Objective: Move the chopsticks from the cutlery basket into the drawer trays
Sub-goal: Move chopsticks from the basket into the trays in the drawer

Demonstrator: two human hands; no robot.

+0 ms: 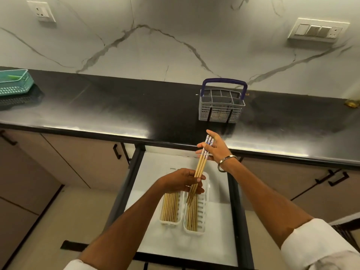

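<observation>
Chopsticks, one small bundle, pale wood with blue-and-white patterned tops, held in the air above the open drawer; long axis runs from about 1 o'clock at the patterned tops to 7 o'clock at the tapered tips, tips lowermost over the right tray. Right hand, at 12 o'clock of the bundle, pinches the patterned ends between thumb and curled fingers, index finger stretched out toward the counter; metal bangle on its wrist. Left hand, at 6 o'clock of the bundle, has fingers curled round the lower shafts. Right tray, white, ribbed floor, holds a few chopsticks lying lengthwise, 12 to 6 o'clock, along its left side. Left tray, touching it at 9 o'clock, is filled with chopsticks on the same axis. Cutlery basket, grey grid with a blue handle, stands upright on the black counter at 12 o'clock of the drawer, well apart from both hands. Teal basket at the counter's far 9 o'clock end.
</observation>
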